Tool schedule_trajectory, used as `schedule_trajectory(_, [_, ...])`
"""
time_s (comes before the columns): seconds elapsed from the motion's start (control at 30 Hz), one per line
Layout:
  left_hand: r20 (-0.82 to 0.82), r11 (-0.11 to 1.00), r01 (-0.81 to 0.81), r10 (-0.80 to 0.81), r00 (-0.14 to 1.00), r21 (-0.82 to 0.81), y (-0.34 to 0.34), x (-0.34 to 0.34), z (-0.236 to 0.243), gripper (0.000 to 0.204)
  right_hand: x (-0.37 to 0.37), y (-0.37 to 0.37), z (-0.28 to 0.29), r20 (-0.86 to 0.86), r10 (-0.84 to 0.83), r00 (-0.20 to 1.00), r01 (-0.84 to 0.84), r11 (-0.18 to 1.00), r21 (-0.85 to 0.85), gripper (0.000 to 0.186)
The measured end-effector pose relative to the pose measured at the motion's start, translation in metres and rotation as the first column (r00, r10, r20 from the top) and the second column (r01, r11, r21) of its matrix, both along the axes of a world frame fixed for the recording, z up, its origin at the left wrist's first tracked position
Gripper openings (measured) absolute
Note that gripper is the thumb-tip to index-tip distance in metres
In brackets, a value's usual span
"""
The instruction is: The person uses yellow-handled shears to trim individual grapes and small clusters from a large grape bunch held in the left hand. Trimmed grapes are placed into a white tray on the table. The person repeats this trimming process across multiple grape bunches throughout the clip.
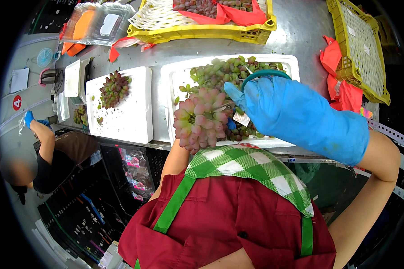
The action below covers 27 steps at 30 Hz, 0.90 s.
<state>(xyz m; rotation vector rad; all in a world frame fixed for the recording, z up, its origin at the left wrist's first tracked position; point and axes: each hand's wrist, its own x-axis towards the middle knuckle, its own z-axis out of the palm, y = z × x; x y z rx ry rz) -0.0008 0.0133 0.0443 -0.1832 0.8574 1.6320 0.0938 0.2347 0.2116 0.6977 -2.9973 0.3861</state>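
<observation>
A large bunch of pink-green grapes (201, 120) is held up in front of my chest. My left hand (231, 124) supports it from behind; only a small patch of blue glove shows there, and the grapes hide the rest. In its long blue glove, my right hand (267, 99) is closed on scissors with green handles (265, 72). Their thin blades reach in among the grapes at the bunch's right side. Underneath, a white foam tray (173, 69) contains more green and reddish grape bunches (215, 74) and loose berries.
Another foam tray (137, 121) on the left carries a darker grape bunch (115, 89). Yellow crates (202, 33) stand at the back, and one (361, 49) at the right. Clear plastic boxes (105, 27) and a scale (74, 80) are at left. A co-worker (49, 166) is at far left.
</observation>
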Motion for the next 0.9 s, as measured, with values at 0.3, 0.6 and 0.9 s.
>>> schedule_trajectory(0.3, [0.72, 0.949, -0.042, -0.208, 0.662, 0.313, -0.017, -0.006, -0.028, 0.06, -0.001, -0.002, -0.016, -0.101, -0.037, 0.994, 0.016, 0.979, -0.204, 0.019])
schedule_trajectory(0.6, [0.474, 0.971, -0.058, -0.06, 0.878, 0.23, -0.011, 0.0, -0.033, 0.056, -0.009, 0.0, -0.014, -0.088, -0.018, 0.996, 0.017, 1.0, -0.017, 0.016])
schedule_trajectory(0.9, [-0.059, 0.988, 0.092, -0.085, 0.995, 0.128, -0.003, -0.001, -0.041, 0.052, -0.006, 0.014, -0.015, -0.022, -0.003, 1.0, 0.003, 1.0, 0.012, 0.014])
